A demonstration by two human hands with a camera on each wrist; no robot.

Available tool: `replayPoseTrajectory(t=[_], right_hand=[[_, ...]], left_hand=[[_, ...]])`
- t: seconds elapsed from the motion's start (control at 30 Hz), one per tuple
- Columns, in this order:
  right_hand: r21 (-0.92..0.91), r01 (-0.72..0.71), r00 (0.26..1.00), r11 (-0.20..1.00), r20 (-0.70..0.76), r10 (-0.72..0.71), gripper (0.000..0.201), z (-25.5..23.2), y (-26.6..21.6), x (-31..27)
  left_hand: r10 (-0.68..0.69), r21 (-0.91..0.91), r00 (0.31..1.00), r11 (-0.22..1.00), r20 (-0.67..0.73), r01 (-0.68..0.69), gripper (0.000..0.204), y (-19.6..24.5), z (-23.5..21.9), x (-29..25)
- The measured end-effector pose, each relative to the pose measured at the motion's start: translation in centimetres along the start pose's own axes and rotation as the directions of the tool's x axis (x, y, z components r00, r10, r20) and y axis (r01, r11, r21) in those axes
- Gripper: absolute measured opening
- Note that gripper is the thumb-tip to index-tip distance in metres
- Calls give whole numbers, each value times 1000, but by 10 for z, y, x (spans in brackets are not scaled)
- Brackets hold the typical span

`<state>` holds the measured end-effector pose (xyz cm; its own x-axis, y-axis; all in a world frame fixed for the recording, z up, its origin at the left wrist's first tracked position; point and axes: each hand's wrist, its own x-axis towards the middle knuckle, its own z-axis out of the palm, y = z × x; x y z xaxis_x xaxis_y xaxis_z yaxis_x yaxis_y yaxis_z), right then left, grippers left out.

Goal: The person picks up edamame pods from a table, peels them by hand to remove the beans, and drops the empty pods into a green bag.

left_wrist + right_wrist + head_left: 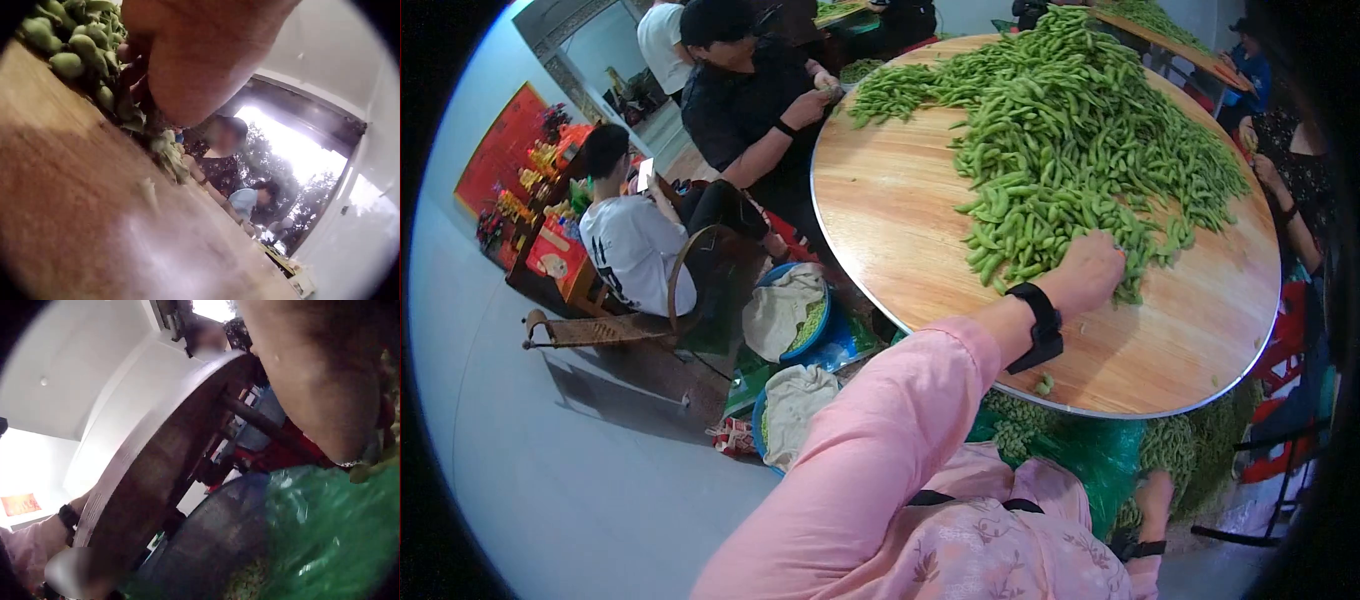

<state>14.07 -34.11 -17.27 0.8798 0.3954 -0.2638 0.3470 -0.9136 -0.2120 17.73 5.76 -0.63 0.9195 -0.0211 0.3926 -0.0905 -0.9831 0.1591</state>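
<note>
A large heap of green pods (1050,130) covers much of the round wooden table (880,210). My left hand (1090,268) rests at the heap's near edge, fingers bent down among the pods. In the left wrist view, the hand (200,59) is beside pods (90,50), and what its fingertips hold is hidden. Below the table edge, my right hand (1157,492) is lowered by a pile of pods (1175,445) and a green plastic sheet (1100,460). The right wrist view shows this hand (319,381) above the green sheet (331,531); its fingers are mostly hidden.
Blue basins (825,325) with cloths and pods stand left of the table. A person in black (740,110) stands across it, another person (1300,190) is at the right. Someone in a white shirt (635,250) sits at left. Red stools (1285,340) are at the right.
</note>
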Motion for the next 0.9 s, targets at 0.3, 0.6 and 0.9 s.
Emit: replayPoseTrajectory(t=[0.3, 0.6, 0.9], right_hand=[[327, 16, 994, 945, 97, -50, 21, -38, -49, -11], [364, 21, 983, 931, -179, 48, 16, -42, 4, -8], [457, 252, 954, 853, -264, -140, 17, -116, -84, -30]], left_hand=[[188, 1, 982, 982, -34, -188, 8, 5, -6, -14], [64, -2, 997, 998, 49, -64, 8, 1, -7, -14], [-195, -253, 973, 954, -122, 159, 15, 12, -57, -27]])
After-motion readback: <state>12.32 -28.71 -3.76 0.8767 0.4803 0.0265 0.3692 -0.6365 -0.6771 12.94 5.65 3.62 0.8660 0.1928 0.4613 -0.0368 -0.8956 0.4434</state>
